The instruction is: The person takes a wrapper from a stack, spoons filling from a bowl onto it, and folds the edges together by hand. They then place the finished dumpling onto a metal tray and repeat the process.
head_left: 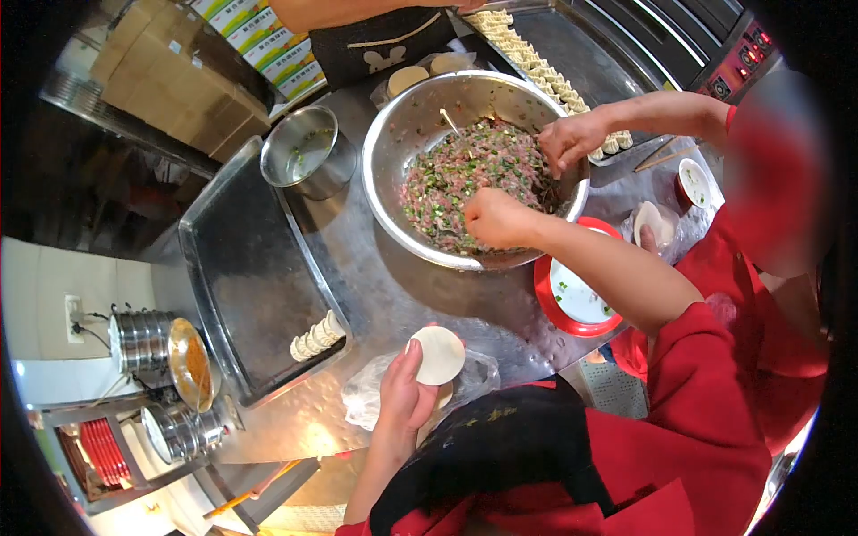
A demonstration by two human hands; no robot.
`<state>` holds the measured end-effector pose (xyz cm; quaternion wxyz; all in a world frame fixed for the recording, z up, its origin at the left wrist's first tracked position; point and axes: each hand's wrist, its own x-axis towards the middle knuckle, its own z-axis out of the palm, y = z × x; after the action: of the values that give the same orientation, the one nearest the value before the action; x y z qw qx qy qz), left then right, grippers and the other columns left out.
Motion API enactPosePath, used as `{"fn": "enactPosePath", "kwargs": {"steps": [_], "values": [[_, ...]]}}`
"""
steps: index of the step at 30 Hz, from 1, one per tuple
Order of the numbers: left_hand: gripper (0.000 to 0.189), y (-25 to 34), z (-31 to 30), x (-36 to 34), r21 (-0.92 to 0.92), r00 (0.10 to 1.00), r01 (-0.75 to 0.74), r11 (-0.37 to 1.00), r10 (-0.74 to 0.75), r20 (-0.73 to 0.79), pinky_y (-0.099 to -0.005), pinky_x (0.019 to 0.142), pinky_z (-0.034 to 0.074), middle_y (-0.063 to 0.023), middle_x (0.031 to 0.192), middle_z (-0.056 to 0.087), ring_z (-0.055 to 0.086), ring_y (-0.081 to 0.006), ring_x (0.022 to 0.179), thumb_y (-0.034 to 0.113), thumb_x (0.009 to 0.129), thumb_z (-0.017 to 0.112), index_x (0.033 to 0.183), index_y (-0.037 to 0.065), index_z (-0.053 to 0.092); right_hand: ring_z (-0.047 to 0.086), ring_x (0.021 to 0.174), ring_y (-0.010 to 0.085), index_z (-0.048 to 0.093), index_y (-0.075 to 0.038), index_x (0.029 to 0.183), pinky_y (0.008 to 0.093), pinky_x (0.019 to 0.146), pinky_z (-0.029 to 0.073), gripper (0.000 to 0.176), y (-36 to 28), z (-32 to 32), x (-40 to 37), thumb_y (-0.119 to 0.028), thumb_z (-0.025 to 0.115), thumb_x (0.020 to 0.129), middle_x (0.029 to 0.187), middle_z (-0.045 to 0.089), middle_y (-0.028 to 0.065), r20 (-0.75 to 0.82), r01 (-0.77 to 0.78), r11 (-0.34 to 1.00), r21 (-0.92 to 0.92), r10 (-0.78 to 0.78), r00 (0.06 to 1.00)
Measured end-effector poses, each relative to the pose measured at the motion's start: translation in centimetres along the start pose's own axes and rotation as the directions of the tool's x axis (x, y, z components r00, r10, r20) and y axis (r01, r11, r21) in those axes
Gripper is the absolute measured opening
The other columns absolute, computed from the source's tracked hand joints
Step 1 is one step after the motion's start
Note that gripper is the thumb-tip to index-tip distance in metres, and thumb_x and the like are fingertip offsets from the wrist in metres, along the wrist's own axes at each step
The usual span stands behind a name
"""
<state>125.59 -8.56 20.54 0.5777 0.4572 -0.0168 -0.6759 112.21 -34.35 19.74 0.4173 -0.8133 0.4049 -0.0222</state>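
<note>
My left hand (404, 390) holds a round dumpling wrapper (441, 355) flat across its fingers, above the near table edge. Just under that hand lies a clear plastic bag (365, 393), with more pale rounds partly visible beside it. My right hand (500, 220) is closed in a fist at the near side of a large steel bowl (402, 129). Minced meat filling with chopped green onion (447, 192) fills much of the bowl. Whatever the right fingers grip is hidden. Across the filling, a co-worker's hand (572, 140) reaches in from the right.
A black tray (250, 286) at left carries a short row of dumplings (317, 338); another row (527, 58) lines the far tray. Nearby stand a steel pot (331, 170), a red-rimmed bowl (545, 299) and a small bowl (694, 183). Another person's forearm (349, 12) shows at the top.
</note>
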Motion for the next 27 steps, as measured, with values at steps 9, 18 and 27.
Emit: {"fn": "enactPosePath", "kwargs": {"steps": [9,18,27], "values": [[0.051,4.1,0.1,3.6,-0.217,0.966,0.087,0.972,-0.030,0.256,-0.0464,0.107,0.034,-0.0236,0.132,0.046,0.042,-0.0383,0.125,0.037,0.100,0.030,0.132,-0.002,0.039,0.036,0.039,0.0091,0.063,-0.002,0.078,0.0279,0.035,0.027,0.009,-4.8,-4.4,-8.0,-0.010,0.062,0.080,0.051,0.041,-0.0018,0.108,-0.243,0.631,0.737,0.245,0.964],[0.066,4.9,2.0,2.5,-0.383,0.856,0.289,0.877,-0.058,0.514,-0.0452,0.110,0.029,-0.0273,0.137,0.038,0.038,-0.0379,0.128,0.045,0.099,0.021,0.134,-0.010,0.031,0.057,0.057,0.0241,0.066,-0.005,0.097,0.0349,0.053,0.046,0.021,-9.1,7.0,-15.9,-0.006,0.060,0.077,0.067,0.058,0.0115,-0.665,0.310,0.922,-0.231,-0.382,0.641],[0.055,3.9,0.5,0.6,-0.297,0.924,0.217,0.930,-0.098,0.369,-0.0481,0.109,0.030,-0.0241,0.134,0.044,0.040,-0.0394,0.126,0.038,0.101,0.021,0.129,-0.005,0.040,0.052,0.050,0.0230,0.063,-0.004,0.100,0.0354,0.043,0.040,0.031,-10.3,10.5,-20.1,-0.002,0.067,0.070,0.060,0.046,0.0065,-0.582,0.260,0.846,-0.466,-0.514,0.630]]}}
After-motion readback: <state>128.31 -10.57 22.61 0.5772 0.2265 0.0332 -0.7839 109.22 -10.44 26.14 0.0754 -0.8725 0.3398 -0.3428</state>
